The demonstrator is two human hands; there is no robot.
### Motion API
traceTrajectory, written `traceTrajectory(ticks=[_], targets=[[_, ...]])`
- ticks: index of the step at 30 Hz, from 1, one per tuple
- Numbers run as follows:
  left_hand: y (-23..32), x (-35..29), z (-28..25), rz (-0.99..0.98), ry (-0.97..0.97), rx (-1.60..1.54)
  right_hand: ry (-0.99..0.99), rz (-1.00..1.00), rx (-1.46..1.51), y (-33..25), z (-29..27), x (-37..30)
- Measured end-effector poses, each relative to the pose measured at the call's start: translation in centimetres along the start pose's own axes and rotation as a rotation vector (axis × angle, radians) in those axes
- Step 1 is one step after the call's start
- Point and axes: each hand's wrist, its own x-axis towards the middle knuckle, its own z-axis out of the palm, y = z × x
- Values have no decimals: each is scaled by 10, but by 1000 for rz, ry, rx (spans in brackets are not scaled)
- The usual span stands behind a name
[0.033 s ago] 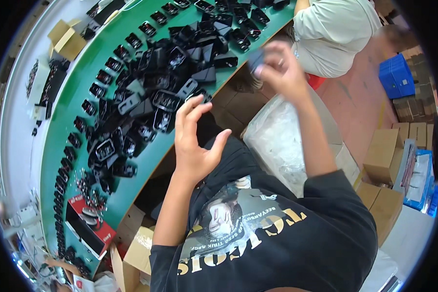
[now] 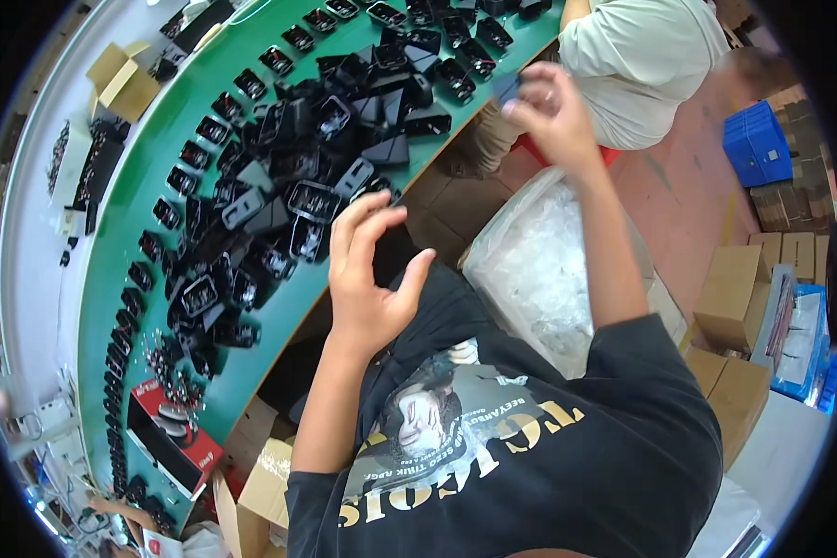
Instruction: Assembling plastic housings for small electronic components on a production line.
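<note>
Now right fingers (image 2: 528, 115), holding a dark piece (image 2: 506, 88), sit higher; left fingers (image 2: 370, 231) spread loosely.

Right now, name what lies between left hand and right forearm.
In the head view, dark clothing nearer the left hand, then translucent plastic sheeting nearer the right forearm.

Bright light fills your view; your right hand (image 2: 564, 126) blurs, the green table (image 2: 112, 244) bows, and darkness rings the fisheye rim.
</note>
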Motion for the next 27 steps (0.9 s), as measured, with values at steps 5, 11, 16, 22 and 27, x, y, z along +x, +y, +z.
traceTrajectory(ticks=[5, 11, 16, 22, 27], targets=[[-29, -14, 1, -19, -61, 45, 118, -100, -870, 96, -93, 150], [-22, -45, -34, -201, 127, 137, 36, -137, -872, 157, -127, 220], [-35, -92, -76, -366, 342, 363, -270, -228, -711, -57, 117, 103], [-47, -145, -135, -470, 573, 665, -169, -852, -1226, 107, -121, 238], [-93, -167, -184, -459, 690, 1115, -140, -1084, -877, 65, -44, 180]])
